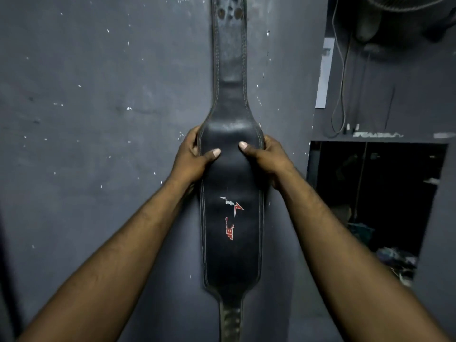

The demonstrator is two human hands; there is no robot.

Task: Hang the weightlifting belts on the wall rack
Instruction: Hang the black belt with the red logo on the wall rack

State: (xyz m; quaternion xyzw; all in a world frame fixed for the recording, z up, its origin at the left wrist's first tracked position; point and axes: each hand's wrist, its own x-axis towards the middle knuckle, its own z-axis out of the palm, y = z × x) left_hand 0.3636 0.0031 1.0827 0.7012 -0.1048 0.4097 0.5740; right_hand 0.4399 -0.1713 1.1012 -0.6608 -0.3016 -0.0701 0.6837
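A black leather weightlifting belt [232, 248] hangs lengthwise against the dark grey wall [98, 119], running from the top edge of the view down past the bottom. Its wide back pad carries a red and white logo. My left hand [192, 159] grips the pad's left edge, thumb pressed on the front. My right hand [266, 159] grips the right edge the same way. The narrow strap with punched holes goes up out of view, so whatever it hangs from is hidden.
To the right the wall ends at a corner with a pale vertical strip [325, 72] and hanging cables [341, 95]. Below them is a dark opening [370, 193] with cluttered items on its floor.
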